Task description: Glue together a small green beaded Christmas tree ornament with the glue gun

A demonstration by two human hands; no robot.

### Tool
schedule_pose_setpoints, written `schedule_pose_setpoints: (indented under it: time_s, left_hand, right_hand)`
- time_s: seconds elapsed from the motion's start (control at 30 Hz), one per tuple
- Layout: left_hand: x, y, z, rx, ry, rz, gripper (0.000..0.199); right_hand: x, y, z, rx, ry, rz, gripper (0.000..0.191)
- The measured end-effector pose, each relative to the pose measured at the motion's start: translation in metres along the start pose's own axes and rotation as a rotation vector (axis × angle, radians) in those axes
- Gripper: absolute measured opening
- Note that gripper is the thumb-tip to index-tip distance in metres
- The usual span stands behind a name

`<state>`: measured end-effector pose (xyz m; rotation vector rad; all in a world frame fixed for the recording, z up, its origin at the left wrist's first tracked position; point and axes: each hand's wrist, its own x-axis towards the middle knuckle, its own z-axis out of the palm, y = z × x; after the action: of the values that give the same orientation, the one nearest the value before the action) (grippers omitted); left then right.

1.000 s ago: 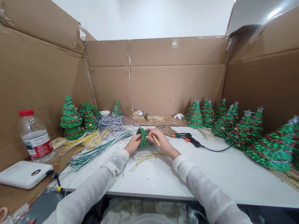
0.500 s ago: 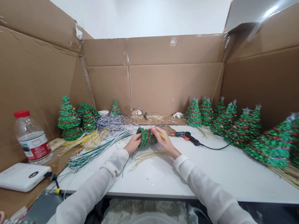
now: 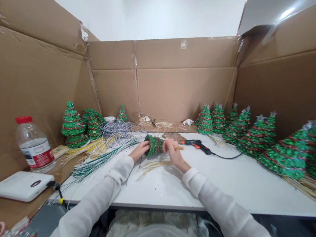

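Note:
My left hand (image 3: 141, 150) is closed round the wide end of a small green Christmas tree (image 3: 155, 146) with red trim, which lies on its side just above the white table. My right hand (image 3: 173, 151) is closed at the tree's other end, its fingertips against or very close to the red trim. Out of the right fist sticks a short wooden stick (image 3: 179, 147), pointing right; its front end is hidden by my fingers. A few pale yellow strands (image 3: 154, 165) lie on the table below my hands.
Right of my hands lies a glue gun (image 3: 198, 145) with a black cord. Decorated trees (image 3: 259, 133) line the right side; several more (image 3: 73, 124) stand left. Bundles of green wires (image 3: 101, 161) and yellow wires (image 3: 94, 148), a water bottle (image 3: 36, 146) and a white power bank (image 3: 22, 186) are at left.
The wooden stick has swung from slanting up over the tree to pointing right, away from it. My right hand has turned and shifted slightly down. My left hand keeps its hold on the tree.

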<state>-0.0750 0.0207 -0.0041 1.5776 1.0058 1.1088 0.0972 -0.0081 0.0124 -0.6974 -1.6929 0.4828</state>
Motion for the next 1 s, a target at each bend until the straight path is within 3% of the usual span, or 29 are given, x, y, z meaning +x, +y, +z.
schedule_pose_setpoints:
  time_s: [0.37, 0.67, 0.83, 1.0]
  left_hand:
    - [0.002, 0.0, 0.002, -0.014, -0.019, -0.016, 0.033]
    - [0.0, -0.001, 0.0, -0.096, -0.08, 0.041, 0.033]
    - [-0.002, 0.006, 0.001, -0.276, -0.198, -0.044, 0.042]
    - [-0.006, 0.009, 0.001, -0.31, -0.193, -0.046, 0.044]
  right_hand:
    - [-0.001, 0.003, 0.004, -0.112, -0.051, -0.067, 0.057]
    - [-0.001, -0.008, 0.011, -0.325, -0.128, -0.312, 0.05]
    - [-0.002, -0.01, 0.006, -0.323, -0.135, -0.259, 0.045]
    - [-0.003, -0.006, 0.005, -0.214, -0.093, -0.145, 0.043]
